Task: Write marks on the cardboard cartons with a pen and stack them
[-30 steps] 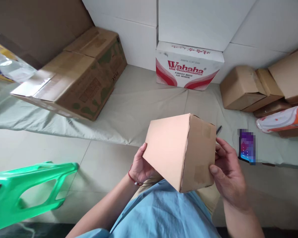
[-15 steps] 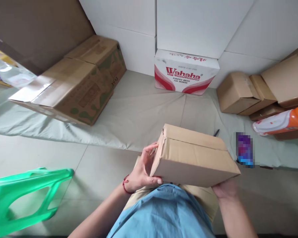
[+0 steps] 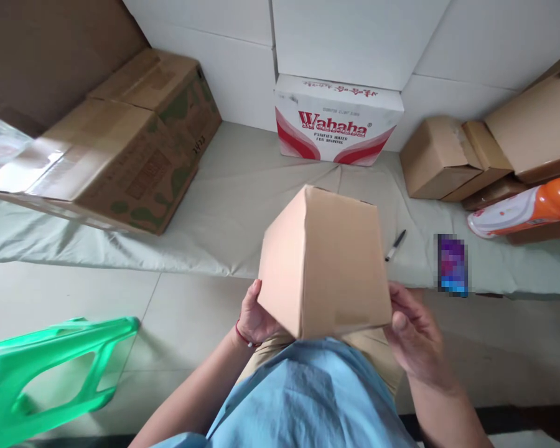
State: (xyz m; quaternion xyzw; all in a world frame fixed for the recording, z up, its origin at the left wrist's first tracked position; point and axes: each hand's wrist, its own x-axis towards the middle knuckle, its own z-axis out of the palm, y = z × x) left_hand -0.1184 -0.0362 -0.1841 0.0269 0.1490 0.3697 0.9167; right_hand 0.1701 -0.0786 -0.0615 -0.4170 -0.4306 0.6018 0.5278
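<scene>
A plain brown cardboard box is held up in front of my body, tilted, with one corner edge facing me. My left hand supports its lower left side; the thumb lies on the side and the other fingers are hidden beneath. At the lower right edge, my right hand has its thumb and fingertips against the box, partly hidden behind it. Just right of the box, a black pen lies on the cloth-covered table.
A white and red Wahaha carton stands against the wall. A large brown carton is on the left, smaller boxes and an orange-and-white bottle on the right. A blurred-out phone-like item lies near the edge. A green stool stands lower left.
The box has been turned and tipped, so different faces show. My right hand has shifted from underneath to its right edge, my left lower on its side. The pen is now fully visible.
</scene>
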